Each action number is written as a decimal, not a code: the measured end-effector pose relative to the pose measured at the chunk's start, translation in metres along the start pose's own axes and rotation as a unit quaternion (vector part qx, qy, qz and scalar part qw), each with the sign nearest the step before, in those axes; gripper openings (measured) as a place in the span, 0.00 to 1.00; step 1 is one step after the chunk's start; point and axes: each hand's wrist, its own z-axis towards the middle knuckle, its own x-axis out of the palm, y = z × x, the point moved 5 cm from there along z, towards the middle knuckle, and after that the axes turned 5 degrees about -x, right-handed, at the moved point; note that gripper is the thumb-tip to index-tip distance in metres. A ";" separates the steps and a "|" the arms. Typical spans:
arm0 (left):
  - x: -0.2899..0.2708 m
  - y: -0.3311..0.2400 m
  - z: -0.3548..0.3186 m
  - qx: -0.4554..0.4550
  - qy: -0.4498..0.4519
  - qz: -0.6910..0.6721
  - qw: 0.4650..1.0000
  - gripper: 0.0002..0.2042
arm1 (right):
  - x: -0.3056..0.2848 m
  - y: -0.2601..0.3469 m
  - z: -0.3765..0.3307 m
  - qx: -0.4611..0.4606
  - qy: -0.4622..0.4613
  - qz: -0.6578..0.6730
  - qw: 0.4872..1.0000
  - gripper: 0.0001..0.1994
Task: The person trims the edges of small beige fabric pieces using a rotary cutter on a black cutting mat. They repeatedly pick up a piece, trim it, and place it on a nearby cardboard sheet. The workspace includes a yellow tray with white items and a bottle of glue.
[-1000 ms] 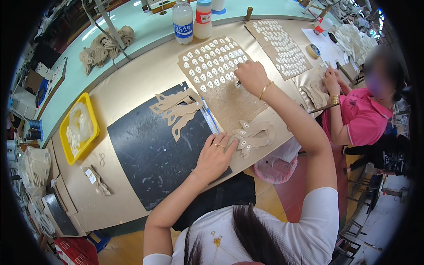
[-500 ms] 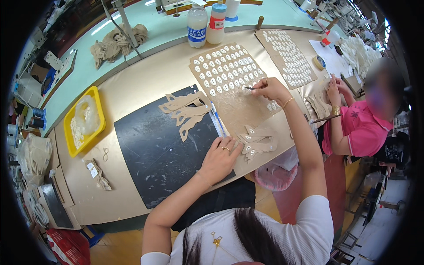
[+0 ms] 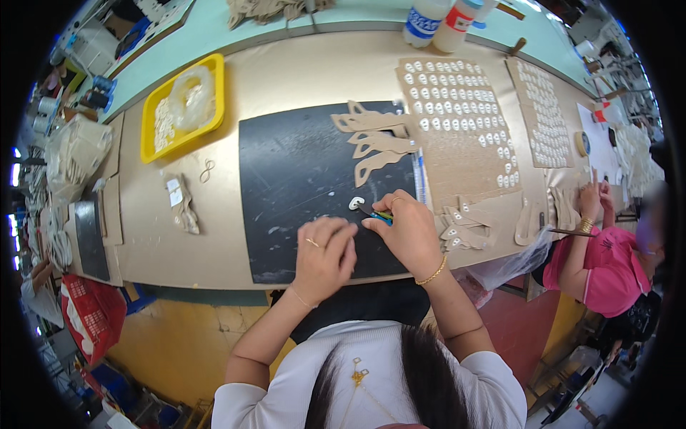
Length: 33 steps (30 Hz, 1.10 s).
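Observation:
My right hand (image 3: pixel 407 227) is closed round a slim hand tool (image 3: pixel 381 216) with a dark tip and a blue and green handle; its exact kind does not show. At the tip, over the black board (image 3: pixel 293 171), is a small white oval piece (image 3: pixel 356 204) with holes. Close by on the left is my left hand (image 3: pixel 325 256), its fingers bent and smeared by motion. Tan fabric cutouts (image 3: pixel 379 143) with looped ends lie on the board's far right part. More tan cutouts (image 3: pixel 464 227), bearing white pieces, lie right of my right hand.
A brown sheet (image 3: pixel 457 164) with rows of white pieces lies right of the board; a second such sheet (image 3: pixel 543 121) is beyond. A yellow tray (image 3: pixel 219 93) stands at the left. Bottles (image 3: pixel 423 25) stand at the back. A co-worker in pink (image 3: pixel 607 275) works at the right.
My right hand has moved from the brown sheet to above the black board, bringing the tool with a white piece. My left hand has lifted from the board's right edge. The view has turned left.

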 end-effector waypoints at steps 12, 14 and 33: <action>0.004 0.015 0.018 -0.064 0.062 0.105 0.990 0.23 | 0.009 0.021 -0.010 -0.023 0.072 -0.109 0.991 0.15; 0.001 0.015 0.017 -0.065 0.063 0.107 0.990 0.22 | -0.011 0.023 -0.007 -0.062 0.071 -0.075 0.993 0.14; -0.005 0.037 0.007 -0.110 -0.056 -0.064 0.990 0.17 | -0.015 -0.028 0.106 -0.039 -0.006 -0.069 0.997 0.13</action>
